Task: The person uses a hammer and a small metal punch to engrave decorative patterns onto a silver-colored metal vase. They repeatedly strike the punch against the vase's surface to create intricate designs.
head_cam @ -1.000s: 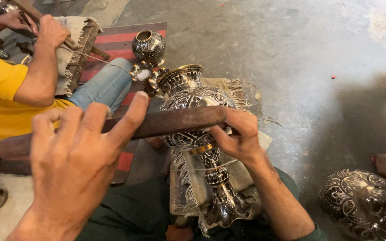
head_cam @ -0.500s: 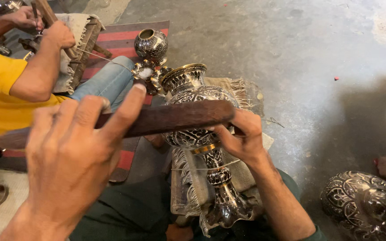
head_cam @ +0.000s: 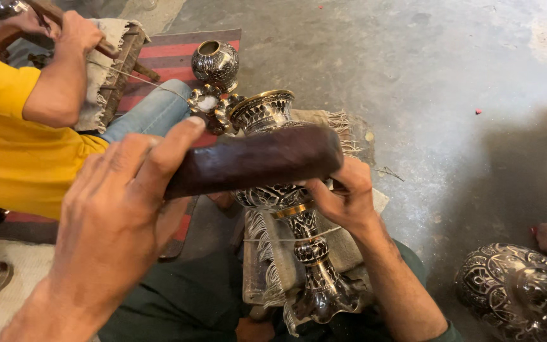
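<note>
On the lap of the person wearing the head camera lies an engraved metal vase (head_cam: 286,209), resting on a fringed cloth (head_cam: 273,266). A dark wooden bar (head_cam: 254,161) crosses it. The left hand (head_cam: 115,221) grips one end with fingers curled over it; the right hand (head_cam: 343,196) pinches the far end. Over the last second the bar has slid up along the vase toward its mouth, so the rubbing now works the upper body. Beside them, a person in a yellow shirt (head_cam: 7,145) files another piece.
</note>
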`<move>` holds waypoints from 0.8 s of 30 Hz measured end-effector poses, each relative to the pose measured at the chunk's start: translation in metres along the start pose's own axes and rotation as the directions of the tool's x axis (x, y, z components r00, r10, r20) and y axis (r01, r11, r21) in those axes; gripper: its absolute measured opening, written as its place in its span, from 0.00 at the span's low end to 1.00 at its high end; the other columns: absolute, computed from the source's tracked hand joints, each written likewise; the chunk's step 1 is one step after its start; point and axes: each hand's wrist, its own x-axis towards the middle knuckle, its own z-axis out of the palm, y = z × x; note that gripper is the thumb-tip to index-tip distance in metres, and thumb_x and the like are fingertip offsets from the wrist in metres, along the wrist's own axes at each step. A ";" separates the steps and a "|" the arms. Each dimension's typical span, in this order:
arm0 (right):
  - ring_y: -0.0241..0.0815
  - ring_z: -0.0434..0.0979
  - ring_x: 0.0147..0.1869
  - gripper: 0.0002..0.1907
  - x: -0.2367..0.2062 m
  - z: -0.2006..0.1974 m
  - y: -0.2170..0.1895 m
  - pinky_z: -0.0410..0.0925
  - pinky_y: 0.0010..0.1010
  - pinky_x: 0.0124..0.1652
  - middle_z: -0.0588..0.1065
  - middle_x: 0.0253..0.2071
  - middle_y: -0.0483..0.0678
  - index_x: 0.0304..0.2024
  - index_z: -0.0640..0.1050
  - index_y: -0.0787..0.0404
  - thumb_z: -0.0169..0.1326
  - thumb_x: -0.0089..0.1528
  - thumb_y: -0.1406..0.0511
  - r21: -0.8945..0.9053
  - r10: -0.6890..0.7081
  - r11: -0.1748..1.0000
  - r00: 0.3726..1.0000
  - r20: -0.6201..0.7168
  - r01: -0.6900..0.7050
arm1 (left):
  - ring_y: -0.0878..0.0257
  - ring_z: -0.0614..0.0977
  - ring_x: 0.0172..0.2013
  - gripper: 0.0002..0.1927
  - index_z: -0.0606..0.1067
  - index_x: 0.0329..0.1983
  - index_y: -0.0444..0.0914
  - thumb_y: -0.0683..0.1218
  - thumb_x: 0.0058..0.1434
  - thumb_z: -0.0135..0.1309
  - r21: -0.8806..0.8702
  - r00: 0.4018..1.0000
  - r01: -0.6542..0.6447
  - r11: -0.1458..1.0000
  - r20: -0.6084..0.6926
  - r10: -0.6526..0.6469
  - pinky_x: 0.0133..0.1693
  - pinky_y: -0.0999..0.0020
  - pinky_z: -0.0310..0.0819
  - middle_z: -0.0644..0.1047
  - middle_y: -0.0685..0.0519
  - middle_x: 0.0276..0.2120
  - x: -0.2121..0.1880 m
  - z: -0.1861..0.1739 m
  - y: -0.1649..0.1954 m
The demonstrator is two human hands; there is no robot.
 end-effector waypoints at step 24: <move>0.34 0.84 0.39 0.05 0.012 -0.003 -0.010 0.75 0.25 0.38 0.82 0.37 0.46 0.41 0.81 0.63 0.57 0.63 0.74 0.160 0.070 0.984 0.995 0.072 -0.081 | 0.55 0.77 0.37 0.31 0.73 0.63 0.51 0.40 0.54 0.63 0.521 0.991 -0.124 0.844 0.018 0.135 0.44 0.53 0.69 0.73 0.54 0.37 0.001 0.000 -0.002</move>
